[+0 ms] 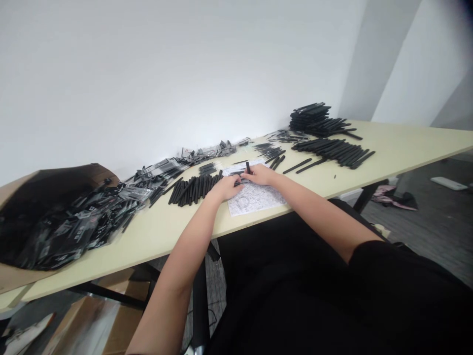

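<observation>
Black clothing (pixel 314 301) nearest; dark stick (pixel 248 168) in right hand (pixel 259 174), left hand (pixel 226 187) beside.

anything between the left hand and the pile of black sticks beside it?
Nothing visible. The left hand is right at the right end of the pile of black sticks; contact is unclear. The patterned sheet lies partly beneath its fingers, not in between.

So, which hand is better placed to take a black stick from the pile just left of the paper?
Probably the left hand: it is beside that pile, while the right hand, farther off, holds a stick.
</observation>
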